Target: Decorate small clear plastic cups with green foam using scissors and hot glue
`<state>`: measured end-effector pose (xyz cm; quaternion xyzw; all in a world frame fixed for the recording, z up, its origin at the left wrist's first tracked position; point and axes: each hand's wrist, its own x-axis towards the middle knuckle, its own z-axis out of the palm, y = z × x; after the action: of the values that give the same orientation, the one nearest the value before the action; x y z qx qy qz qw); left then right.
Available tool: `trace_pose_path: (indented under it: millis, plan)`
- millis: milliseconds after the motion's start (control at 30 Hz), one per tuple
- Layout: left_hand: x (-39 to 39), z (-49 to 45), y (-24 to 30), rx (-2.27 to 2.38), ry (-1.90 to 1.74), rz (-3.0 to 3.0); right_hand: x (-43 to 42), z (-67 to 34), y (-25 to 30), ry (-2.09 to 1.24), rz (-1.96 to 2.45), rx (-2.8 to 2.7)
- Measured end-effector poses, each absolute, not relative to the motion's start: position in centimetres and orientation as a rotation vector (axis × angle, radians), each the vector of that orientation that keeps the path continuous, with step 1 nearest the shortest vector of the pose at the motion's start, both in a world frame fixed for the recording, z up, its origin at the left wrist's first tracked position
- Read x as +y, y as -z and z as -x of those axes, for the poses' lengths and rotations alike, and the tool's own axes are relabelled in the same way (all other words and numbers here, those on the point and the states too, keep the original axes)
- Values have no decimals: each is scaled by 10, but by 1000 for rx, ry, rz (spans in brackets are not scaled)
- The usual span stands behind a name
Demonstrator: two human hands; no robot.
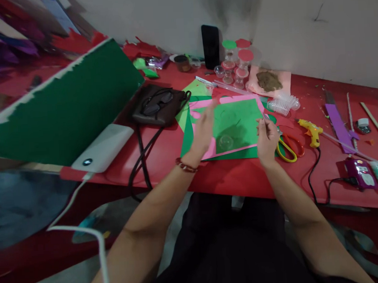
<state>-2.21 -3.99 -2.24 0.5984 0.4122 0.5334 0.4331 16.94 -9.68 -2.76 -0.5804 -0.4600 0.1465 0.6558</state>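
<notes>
A bright green sheet point(238, 120) lies on a pink sheet point(208, 151), which rests on a darker green sheet point(186, 143) on the red table point(228, 177). My left hand point(203, 130) hovers over the left edge of these sheets, fingers stretched out but smeared by motion. My right hand point(267, 140) is at the right edge, fingers pinched round a thin pen-like tool whose tip touches the green sheet. A small clear dome point(225, 141) sits on the green sheet between my hands.
Yellow-handled scissors point(286, 147) and a yellow glue gun point(311, 132) lie right of my hand. A brown bag point(157, 105), a white power bank point(103, 147) and a big green board point(65, 105) are left. A black phone point(210, 46) and small jars point(238, 64) stand at the back.
</notes>
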Motion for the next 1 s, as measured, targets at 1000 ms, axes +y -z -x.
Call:
trace_pose_path:
  millis: [1000]
  plan:
    - [-122, 9, 5, 1278, -1269, -778, -111, -139, 43, -241, 1285, -1964]
